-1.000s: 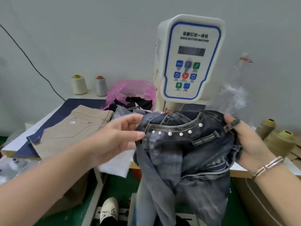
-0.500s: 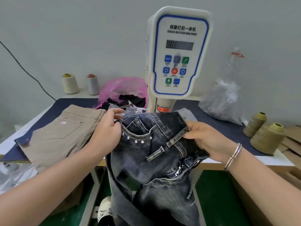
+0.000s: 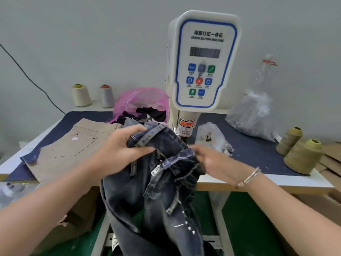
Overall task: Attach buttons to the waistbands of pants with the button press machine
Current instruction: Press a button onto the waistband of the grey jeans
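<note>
Jeans (image 3: pixel 158 182) have come up closer to the press (image 3: pixel 203 60) since a moment ago, waistband now bunched just below its head. Left hand (image 3: pixel 120 150) grips the waistband's left end, right hand (image 3: pixel 212 159) pinches the right end. Legs hang off the table (image 3: pixel 276 180) edge. Tan pants (image 3: pixel 73 145) lie left, bag (image 3: pixel 210 137) right.

Button press machine (image 3: pixel 203 60) panel: "SERVO BUTTON MACHINE". Red sticker (image 3: pixel 186 124) beneath; under it "CARE", "FINGER" partly legible.
</note>
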`<state>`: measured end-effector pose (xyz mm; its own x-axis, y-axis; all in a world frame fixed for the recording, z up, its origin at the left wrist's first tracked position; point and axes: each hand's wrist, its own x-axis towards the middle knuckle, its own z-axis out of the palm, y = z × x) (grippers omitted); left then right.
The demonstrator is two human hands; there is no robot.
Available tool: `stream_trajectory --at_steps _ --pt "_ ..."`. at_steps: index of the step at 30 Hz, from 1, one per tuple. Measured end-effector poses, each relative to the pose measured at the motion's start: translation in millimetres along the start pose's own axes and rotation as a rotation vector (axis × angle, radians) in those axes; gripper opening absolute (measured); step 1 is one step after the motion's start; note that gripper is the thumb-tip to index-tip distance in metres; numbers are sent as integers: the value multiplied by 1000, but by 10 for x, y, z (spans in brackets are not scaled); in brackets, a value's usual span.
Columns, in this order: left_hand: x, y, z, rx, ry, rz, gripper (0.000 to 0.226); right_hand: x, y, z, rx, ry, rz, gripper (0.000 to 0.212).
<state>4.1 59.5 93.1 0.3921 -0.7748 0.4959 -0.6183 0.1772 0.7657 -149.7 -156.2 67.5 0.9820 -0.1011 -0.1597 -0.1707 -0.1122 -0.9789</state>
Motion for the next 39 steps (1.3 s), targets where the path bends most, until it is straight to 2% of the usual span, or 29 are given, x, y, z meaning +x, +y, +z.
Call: stream_trajectory --at_steps 2,3,4,5,7,10,12,14,16,17,19,20,22,24,26,27,28,30,31,32,34,36,37,39 --pt "-9 -36 -62 -102 60 -63 16 -86 203 70 -203 -101 95 34" --pt "-7 -69 -88 -92 74 -90 17 -107 272 91 -232 -62 106 18" --pt "-7 -112 -129 -64 78 -112 17 -139 260 98 -283 -2 35 5" --pt "-4 -163 -184 -24 78 -142 18 -141 179 93 -262 90 -25 16" --pt "-1 -267 -319 161 82 -200 25 -84 47 -12 -1 246 -81 23" --pt "-38 -419 -438 464 22 -226 31 2 -192 -8 167 275 -109 11" --pt "-41 -483 -391 577 3 -304 35 63 -238 53 175 286 -160 36" --pt "-50 -507 -253 805 95 -301 54 115 -263 117 206 295 -154 53" --pt "-84 -420 -46 883 253 -51 57 141 -281 136 213 287 -162 58" --pt "-100 -320 64 843 273 118 55 163 -285 130 198 281 -172 58" --pt "-85 -118 252 688 134 335 47 183 -307 128 178 264 -185 50" --pt "-46 -35 321 596 37 316 49 191 -315 133 181 257 -192 41" --pt "68 104 383 430 -110 112 72 187 -329 158 168 214 -175 26" --pt "184 132 410 493 -235 6 81 176 -317 173 143 138 -122 21" --pt "274 125 429 664 -363 -26 57 156 -296 198 71 107 -86 20" --pt "319 129 426 670 -440 -97 43 145 -275 205 33 101 -71 19" --pt "355 126 416 614 -510 -185 35 127 -245 206 -12 94 -61 18" --pt "355 66 408 447 -604 -316 34 78 -165 194 -142 83 -72 11" --pt "315 38 411 340 -615 -369 34 50 -106 182 -221 76 -90 10" --pt "256 12 416 214 -597 -419 31 20 -32 173 -301 106 -114 19" --pt "129 -40 444 -59 -505 -504 26 -78 141 214 -419 366 -237 35" --pt "48 -100 474 -258 -398 -576 27 -220 294 315 -483 655 -505 25" --pt "37 -129 483 -313 -353 -603 28 -280 375 375 -512 711 -603 17" --pt "48 -153 502 -366 -293 -622 31 -348 479 515 -486 628 -608 13"
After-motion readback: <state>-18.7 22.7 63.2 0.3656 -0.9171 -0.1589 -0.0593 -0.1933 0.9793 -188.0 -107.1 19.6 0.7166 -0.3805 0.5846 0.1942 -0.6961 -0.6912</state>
